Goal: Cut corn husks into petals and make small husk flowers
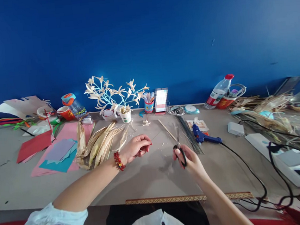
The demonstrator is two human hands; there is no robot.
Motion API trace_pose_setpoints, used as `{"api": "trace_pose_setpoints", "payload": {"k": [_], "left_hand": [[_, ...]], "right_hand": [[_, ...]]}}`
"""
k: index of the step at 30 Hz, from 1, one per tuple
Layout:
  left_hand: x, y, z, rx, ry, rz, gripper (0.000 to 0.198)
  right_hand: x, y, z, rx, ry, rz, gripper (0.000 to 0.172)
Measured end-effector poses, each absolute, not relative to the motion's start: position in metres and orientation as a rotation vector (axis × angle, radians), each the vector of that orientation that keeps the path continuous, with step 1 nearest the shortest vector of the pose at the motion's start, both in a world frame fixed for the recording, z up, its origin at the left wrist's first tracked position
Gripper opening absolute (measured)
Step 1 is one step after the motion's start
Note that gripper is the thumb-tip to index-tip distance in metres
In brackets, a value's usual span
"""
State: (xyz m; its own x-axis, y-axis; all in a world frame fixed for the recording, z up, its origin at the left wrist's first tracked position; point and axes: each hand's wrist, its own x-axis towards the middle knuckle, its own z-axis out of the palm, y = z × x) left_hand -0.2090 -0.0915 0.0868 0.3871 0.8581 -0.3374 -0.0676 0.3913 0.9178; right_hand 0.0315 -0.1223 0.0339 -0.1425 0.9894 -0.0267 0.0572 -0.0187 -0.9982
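Note:
My left hand (140, 147), with a red bead bracelet on its wrist, is held above the table with thumb and fingertips pinched together. A very thin wire (156, 137) seems to run from its fingertips toward the right; it is faint. In my right hand (190, 158) are black-handled scissors (180, 148), blades pointing up and away from me. The blades are blurred, and I cannot tell how far apart they are. Just beyond the scissors lie pale thin sticks (167, 129) and a bundle of dark green wires (189, 134). Dried corn husks (102, 142) lie left of my left hand.
White husk flowers stand in a small pot (125, 115) at the back. A blue glue gun (205, 138) with its cord lies to the right, near a white power strip (264, 147). Coloured paper (60, 160) is at left; a bottle (218, 91) leans by the wall.

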Motion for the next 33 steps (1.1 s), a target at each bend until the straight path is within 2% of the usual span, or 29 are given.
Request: {"api": "trace_pose_setpoints", "payload": {"k": [6,14,33], "left_hand": [[-0.198,-0.087,0.080,1.002,0.999,0.704,0.015],[-0.198,-0.087,0.075,1.097,0.984,0.620,0.011],[-0.200,-0.084,0.083,1.092,1.035,0.538,0.017]], "right_hand": [[0.029,-0.134,0.031,-1.269,-1.740,1.467,0.041],[0.019,-0.116,0.029,-1.324,-1.932,1.390,0.041],[0.020,-0.110,0.037,-1.288,-1.922,1.513,0.043]]}}
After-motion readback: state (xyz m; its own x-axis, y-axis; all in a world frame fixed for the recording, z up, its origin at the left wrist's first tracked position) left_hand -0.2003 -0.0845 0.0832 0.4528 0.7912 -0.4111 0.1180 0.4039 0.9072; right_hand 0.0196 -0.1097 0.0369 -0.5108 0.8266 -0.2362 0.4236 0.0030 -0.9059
